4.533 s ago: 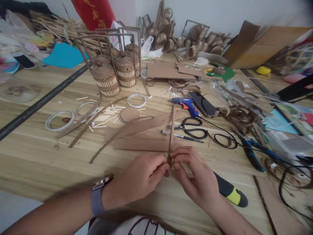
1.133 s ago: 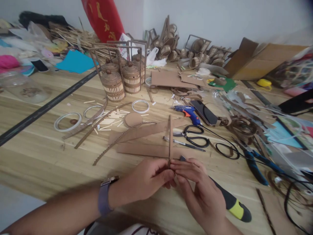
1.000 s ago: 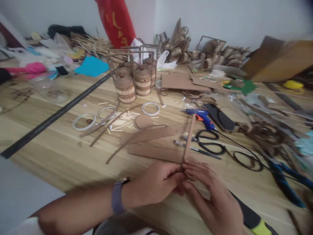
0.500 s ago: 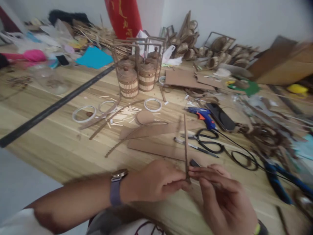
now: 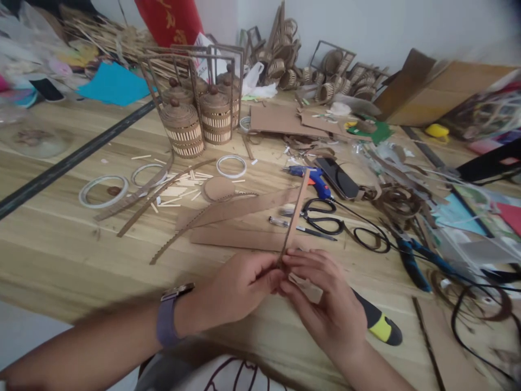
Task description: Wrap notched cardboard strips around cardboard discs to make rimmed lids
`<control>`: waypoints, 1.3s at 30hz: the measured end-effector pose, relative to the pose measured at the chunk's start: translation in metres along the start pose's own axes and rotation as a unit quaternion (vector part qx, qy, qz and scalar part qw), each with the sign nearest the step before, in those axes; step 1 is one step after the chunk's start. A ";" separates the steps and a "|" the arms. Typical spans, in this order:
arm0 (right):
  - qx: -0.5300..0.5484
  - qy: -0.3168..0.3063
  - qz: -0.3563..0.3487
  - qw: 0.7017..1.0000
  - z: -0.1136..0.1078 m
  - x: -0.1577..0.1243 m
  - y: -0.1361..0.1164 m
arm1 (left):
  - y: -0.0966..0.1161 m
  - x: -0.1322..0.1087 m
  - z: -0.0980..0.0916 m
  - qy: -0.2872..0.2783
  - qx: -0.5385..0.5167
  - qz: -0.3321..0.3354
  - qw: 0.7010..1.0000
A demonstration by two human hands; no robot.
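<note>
A narrow brown cardboard strip [image 5: 297,209] stands up from between my two hands, its upper end leaning away to the right. My left hand [image 5: 248,285], with a watch on that wrist, pinches the strip's lower end. Against it, the fingertips of my right hand [image 5: 325,304] are closed on the same end; the fingers hide the exact grip. Behind my right hand, a black-and-yellow knife handle [image 5: 379,324] appears to lie on the table. Just beyond my hands are a flat cardboard piece [image 5: 236,238], a pen [image 5: 313,232] and black-handled scissors [image 5: 325,224].
A blue glue gun [image 5: 319,184] and a phone [image 5: 337,178] lie ahead. Several lidded barrels [image 5: 182,130] in wooden frames stand at back left. Tape rolls [image 5: 103,191], small sticks [image 5: 179,190] and a toothed strip [image 5: 175,239] lie leftward. Blue-handled pliers [image 5: 413,263] lie right.
The view has swung right. The strip has turned from nearly edge-on to showing its face, and now leans right. My right hand has come closer against my left.
</note>
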State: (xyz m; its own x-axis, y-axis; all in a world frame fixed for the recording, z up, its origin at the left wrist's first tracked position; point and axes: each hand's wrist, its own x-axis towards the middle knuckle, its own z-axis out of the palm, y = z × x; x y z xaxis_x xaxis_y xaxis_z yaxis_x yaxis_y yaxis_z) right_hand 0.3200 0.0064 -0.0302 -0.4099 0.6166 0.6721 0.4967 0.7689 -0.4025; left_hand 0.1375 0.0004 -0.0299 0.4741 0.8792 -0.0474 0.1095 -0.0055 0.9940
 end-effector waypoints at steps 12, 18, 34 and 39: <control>0.026 0.014 0.024 0.999 0.000 -0.004 0.002 | -0.003 -0.002 0.003 -0.003 -0.025 0.002 1.000; 0.101 0.033 0.093 0.990 -0.002 -0.005 -0.001 | -0.001 -0.001 -0.004 -0.028 0.084 0.065 0.994; 0.124 0.054 0.067 0.989 0.002 -0.004 -0.002 | 0.000 0.003 -0.005 -0.065 -0.051 -0.012 0.997; 0.063 0.002 0.026 0.998 -0.001 0.002 -0.001 | 0.001 0.004 -0.002 -0.034 -0.106 -0.021 0.994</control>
State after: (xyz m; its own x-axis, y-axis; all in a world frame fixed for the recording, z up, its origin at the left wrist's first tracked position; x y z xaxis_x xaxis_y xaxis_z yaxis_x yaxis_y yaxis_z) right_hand 0.3191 0.0064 -0.0279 -0.3826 0.6559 0.6507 0.4165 0.7512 -0.5122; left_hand 0.1376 0.0054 -0.0290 0.5316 0.8423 -0.0888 -0.0523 0.1373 0.9891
